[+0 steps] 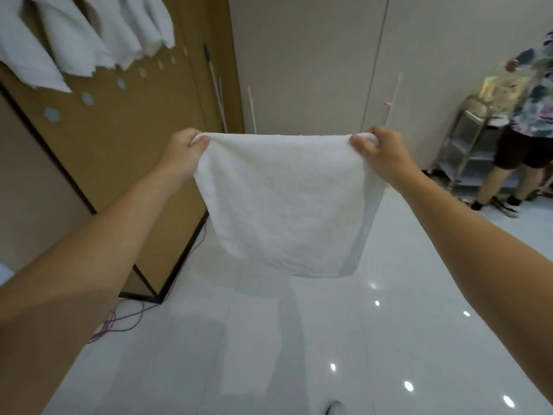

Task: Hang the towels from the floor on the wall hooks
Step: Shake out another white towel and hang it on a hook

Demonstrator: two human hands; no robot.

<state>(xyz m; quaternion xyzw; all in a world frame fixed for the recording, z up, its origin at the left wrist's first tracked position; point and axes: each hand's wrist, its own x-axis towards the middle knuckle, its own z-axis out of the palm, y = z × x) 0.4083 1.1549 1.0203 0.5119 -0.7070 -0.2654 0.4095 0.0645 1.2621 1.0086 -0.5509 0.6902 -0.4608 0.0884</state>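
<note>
A white towel (pixel 284 205) hangs spread out in front of me, held up by its two top corners above the glossy floor. My left hand (pixel 185 151) pinches the left corner and my right hand (pixel 380 154) pinches the right corner, both arms stretched forward. On the brown wall panel (pixel 125 139) at the left, several white towels (pixel 68 34) hang in a row at the top. Below them runs a slanting line of pale round discs (pixel 86 98); I cannot tell whether these are hooks.
Another person (pixel 520 130) stands at the right by a metal cart (pixel 466 145). Thin poles (pixel 251 112) lean in the far corner. Purple cords (pixel 119 322) lie on the white floor (pixel 299 339) by the panel's base.
</note>
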